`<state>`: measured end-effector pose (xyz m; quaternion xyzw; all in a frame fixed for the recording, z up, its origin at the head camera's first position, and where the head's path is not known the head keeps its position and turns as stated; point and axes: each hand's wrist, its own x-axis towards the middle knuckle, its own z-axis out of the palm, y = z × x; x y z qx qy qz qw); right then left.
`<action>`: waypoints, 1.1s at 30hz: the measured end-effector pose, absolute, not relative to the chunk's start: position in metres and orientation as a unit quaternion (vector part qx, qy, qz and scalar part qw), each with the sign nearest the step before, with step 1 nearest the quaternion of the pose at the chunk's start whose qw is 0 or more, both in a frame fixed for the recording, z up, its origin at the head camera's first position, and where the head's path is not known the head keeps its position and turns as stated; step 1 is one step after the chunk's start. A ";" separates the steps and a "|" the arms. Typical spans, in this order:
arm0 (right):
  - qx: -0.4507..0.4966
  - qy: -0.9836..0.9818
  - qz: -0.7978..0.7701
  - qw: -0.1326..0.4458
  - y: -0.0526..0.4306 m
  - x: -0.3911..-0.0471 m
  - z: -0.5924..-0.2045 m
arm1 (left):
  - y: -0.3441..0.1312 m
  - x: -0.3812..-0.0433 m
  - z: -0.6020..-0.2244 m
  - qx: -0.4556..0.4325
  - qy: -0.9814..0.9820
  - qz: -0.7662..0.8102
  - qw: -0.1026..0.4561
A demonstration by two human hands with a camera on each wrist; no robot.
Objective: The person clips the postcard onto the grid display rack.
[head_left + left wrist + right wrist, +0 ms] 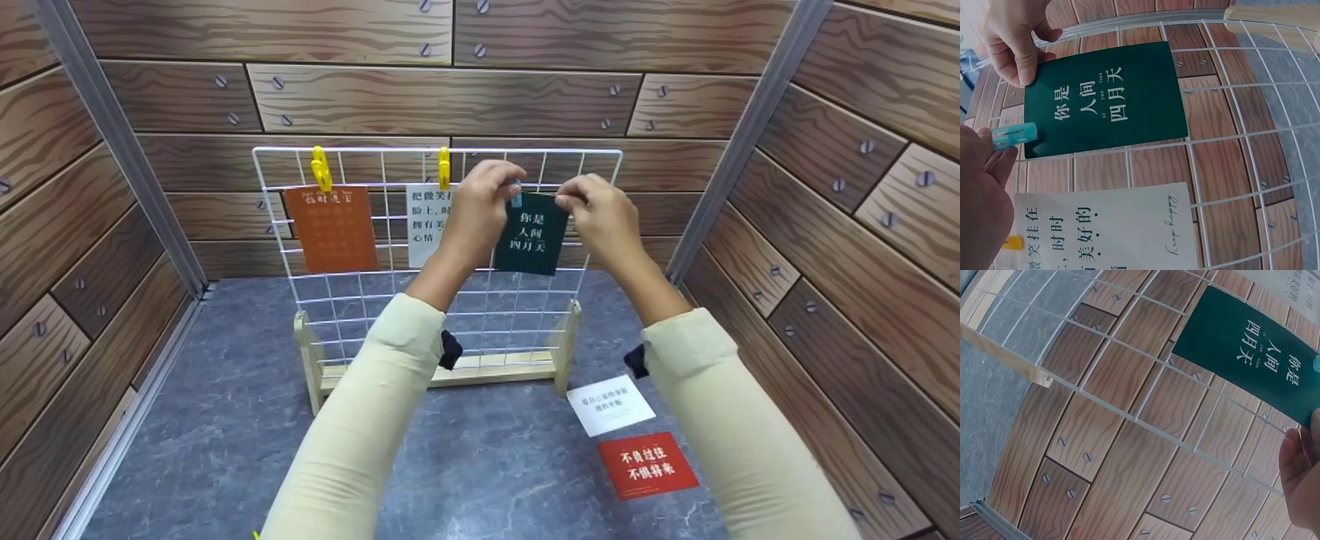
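A dark green card with white characters is up against the white wire grid, on its right part. My left hand pinches a light blue clothespin whose tip overlaps the card's top edge. With thumb and fingers my right hand pinches the card's top right corner. Just left of the green card a white card hangs under a yellow clothespin, partly covered by my left hand. Farther left, an orange card hangs from another yellow clothespin.
The grid stands in a wooden base on the grey marbled surface. On that surface at the right lie a white card and a red card, close to my right sleeve. Wood-patterned walls enclose the back and sides.
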<state>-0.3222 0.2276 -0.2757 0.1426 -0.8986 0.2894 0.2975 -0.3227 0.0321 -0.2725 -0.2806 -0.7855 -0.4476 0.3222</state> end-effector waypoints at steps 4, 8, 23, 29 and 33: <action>0.137 -0.900 0.287 0.299 0.227 -0.325 -0.275 | 0.032 -0.326 -0.270 -0.258 -0.783 -0.476 0.306; 0.131 -0.900 0.281 0.307 0.227 -0.328 -0.274 | 0.032 -0.328 -0.267 -0.243 -0.781 -0.492 0.298; 0.114 -0.893 0.257 0.352 0.223 -0.333 -0.274 | 0.040 -0.333 -0.263 -0.251 -0.783 -0.479 0.308; 0.121 -0.882 0.263 0.371 0.218 -0.333 -0.276 | 0.042 -0.334 -0.262 -0.251 -0.781 -0.480 0.312; 0.124 -0.876 0.271 0.379 0.216 -0.332 -0.275 | 0.041 -0.333 -0.260 -0.249 -0.778 -0.490 0.305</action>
